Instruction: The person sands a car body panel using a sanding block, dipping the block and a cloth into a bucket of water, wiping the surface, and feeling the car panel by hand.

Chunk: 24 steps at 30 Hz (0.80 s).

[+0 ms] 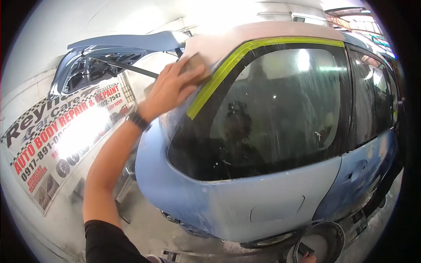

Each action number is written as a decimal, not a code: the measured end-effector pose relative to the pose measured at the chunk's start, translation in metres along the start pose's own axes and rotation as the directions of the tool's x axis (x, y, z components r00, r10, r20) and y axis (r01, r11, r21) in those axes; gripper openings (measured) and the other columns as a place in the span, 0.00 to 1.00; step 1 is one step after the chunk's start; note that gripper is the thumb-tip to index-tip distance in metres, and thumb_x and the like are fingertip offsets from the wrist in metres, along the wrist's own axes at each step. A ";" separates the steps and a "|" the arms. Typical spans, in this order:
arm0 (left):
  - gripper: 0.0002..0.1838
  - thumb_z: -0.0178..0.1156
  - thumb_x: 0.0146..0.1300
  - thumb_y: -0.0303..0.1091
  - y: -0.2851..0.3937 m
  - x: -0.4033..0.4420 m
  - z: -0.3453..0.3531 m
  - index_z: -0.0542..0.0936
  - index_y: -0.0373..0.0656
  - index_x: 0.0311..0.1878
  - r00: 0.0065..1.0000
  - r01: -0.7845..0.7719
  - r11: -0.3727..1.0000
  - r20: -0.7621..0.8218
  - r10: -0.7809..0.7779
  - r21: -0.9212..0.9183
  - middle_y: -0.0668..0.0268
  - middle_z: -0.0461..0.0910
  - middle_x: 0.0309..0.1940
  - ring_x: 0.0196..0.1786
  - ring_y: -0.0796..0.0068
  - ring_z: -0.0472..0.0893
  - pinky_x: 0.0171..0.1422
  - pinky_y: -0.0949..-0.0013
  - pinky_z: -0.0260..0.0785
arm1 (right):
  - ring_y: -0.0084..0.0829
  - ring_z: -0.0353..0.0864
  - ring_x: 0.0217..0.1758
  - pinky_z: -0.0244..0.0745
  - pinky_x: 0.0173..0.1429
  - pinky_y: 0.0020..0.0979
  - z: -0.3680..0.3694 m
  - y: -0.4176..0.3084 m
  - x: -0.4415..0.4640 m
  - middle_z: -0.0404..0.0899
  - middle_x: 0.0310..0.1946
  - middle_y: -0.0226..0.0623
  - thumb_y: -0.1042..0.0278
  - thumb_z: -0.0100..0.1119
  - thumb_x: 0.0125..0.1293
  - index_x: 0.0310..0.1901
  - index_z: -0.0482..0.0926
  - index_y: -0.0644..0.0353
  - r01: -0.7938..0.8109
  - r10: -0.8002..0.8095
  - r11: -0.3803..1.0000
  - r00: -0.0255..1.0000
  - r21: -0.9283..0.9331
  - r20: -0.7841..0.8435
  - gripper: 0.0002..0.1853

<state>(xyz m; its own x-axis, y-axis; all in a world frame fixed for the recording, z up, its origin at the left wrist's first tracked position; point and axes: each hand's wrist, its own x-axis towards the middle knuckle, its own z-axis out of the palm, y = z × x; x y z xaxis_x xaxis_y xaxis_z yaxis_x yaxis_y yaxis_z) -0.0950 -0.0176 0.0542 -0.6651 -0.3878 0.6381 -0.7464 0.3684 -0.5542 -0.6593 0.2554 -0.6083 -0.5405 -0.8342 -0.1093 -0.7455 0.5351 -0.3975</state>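
My left hand point(169, 90), with a dark watch on the wrist, is closed around a brownish sanding block point(196, 69), blurred by motion. The block lies against the pinkish-grey rear roof pillar of the car point(263, 197), just left of the yellow-green masking tape point(228, 65) along the side window point(276, 109). Low in the view, my right hand point(309, 258) shows only in part. Its fingers are on a dark flat piece point(303, 249) over the rim of a black bucket point(340, 239); the piece's kind is unclear.
The raised tailgate point(127, 41) juts out left of the car, propped by a dark strut point(123, 65). A printed banner point(66, 136) hangs on the left wall. Dusty grey floor point(151, 230) runs beneath the car.
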 end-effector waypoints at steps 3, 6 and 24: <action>0.32 0.67 0.68 0.44 -0.019 0.077 0.020 0.74 0.64 0.76 0.995 -0.084 0.996 -0.060 0.082 -0.032 0.45 0.68 0.74 0.72 0.42 0.71 0.79 0.50 0.62 | 0.41 0.83 0.58 0.77 0.62 0.46 0.000 0.001 -0.003 0.83 0.57 0.46 0.49 0.51 0.81 0.68 0.76 0.62 -0.008 0.008 1.000 1.000 0.003 0.006 0.27; 0.31 0.66 0.70 0.46 -0.020 0.084 0.019 0.74 0.65 0.76 0.998 -0.052 0.999 -0.047 0.051 -0.015 0.46 0.70 0.73 0.71 0.42 0.71 0.79 0.51 0.62 | 0.41 0.83 0.58 0.77 0.62 0.46 -0.010 -0.006 -0.012 0.83 0.57 0.46 0.49 0.51 0.81 0.68 0.76 0.62 -0.013 0.012 1.000 0.999 0.026 0.046 0.27; 0.33 0.68 0.66 0.40 -0.018 0.021 0.015 0.76 0.64 0.75 0.994 -0.045 0.995 -0.107 0.035 -0.087 0.46 0.70 0.72 0.67 0.40 0.73 0.75 0.47 0.66 | 0.35 0.84 0.40 0.80 0.49 0.41 0.045 0.041 0.022 0.85 0.43 0.41 0.54 0.47 0.82 0.61 0.79 0.60 0.270 -0.306 0.907 0.950 -0.323 -0.067 0.20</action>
<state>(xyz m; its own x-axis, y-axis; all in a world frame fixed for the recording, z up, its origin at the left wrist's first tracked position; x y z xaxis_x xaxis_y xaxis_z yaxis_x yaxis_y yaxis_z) -0.0957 -0.0454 0.0699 -0.6849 -0.2817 0.6719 -0.7114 0.4576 -0.5333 -0.6843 0.2526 -0.6680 -0.3110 -0.9471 0.0792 -0.9481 0.3033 -0.0957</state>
